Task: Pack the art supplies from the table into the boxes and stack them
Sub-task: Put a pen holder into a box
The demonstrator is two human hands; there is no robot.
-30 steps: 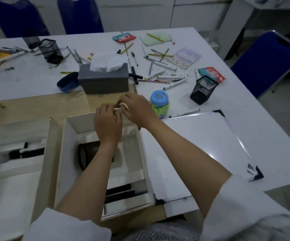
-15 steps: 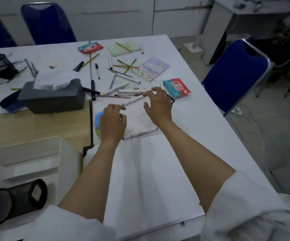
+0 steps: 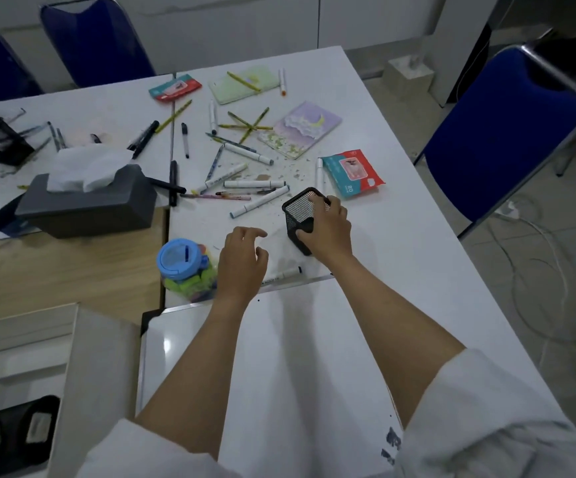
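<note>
From the head camera, the right hand (image 3: 328,229) is wrapped around a black mesh pen holder (image 3: 299,215), thumb on its near side and fingers over the rim, the holder tilted on the white table (image 3: 400,236). The left hand (image 3: 241,260) hovers just beside it, fingers loosely curled and holding nothing, next to a jar with a blue lid (image 3: 185,267). Markers (image 3: 259,201) and pencils lie scattered beyond the holder, near a grey tissue box (image 3: 90,201). An open white box (image 3: 97,374) sits at lower left.
</note>
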